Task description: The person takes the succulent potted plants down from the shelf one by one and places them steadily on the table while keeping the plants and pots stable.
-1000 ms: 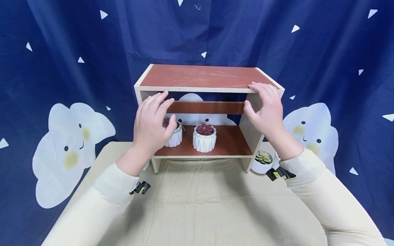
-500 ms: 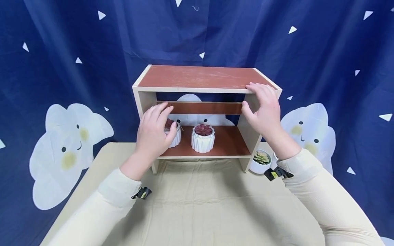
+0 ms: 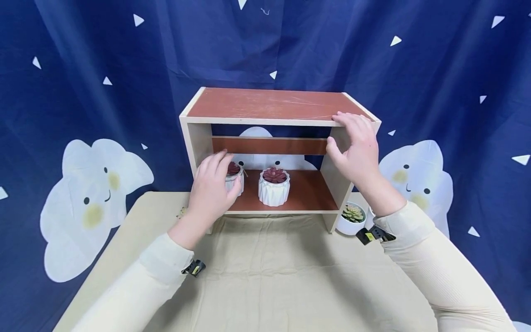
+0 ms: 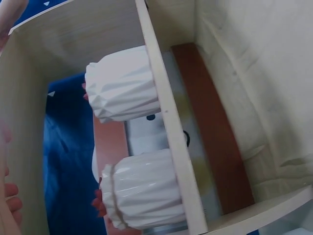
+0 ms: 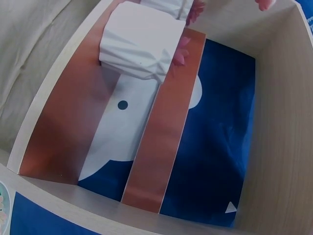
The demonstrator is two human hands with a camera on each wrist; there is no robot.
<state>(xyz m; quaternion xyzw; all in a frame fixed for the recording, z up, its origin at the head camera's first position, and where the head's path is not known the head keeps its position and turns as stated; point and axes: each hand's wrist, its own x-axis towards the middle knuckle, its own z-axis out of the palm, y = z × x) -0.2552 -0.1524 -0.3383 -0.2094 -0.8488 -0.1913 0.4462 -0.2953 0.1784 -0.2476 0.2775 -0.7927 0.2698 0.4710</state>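
Note:
A small shelf unit (image 3: 274, 103) with red-brown boards and pale sides stands before me. On its lower board sit two white ribbed pots with dark red succulents: one in the middle (image 3: 274, 189), the other (image 3: 235, 180) at the left, partly covered by my left hand (image 3: 211, 186). That hand is held before the left pot with its fingers loosely bent; contact with the pot is unclear. My right hand (image 3: 357, 147) has its fingertips at the front top edge near the right corner, its thumb apart below. Both pots (image 4: 124, 84) also show in the left wrist view.
Right of the shelf unit, a white pot with a green succulent (image 3: 353, 214) stands on the beige cloth (image 3: 269, 276). Another plant (image 3: 181, 212) peeks out at the left, mostly behind my left arm. A blue curtain (image 3: 265, 41) hangs behind.
My left hand has come down from near the shelf's top edge, moving slightly right to the left pot. The right hand has stayed at the top edge. Both pots stand where they were.

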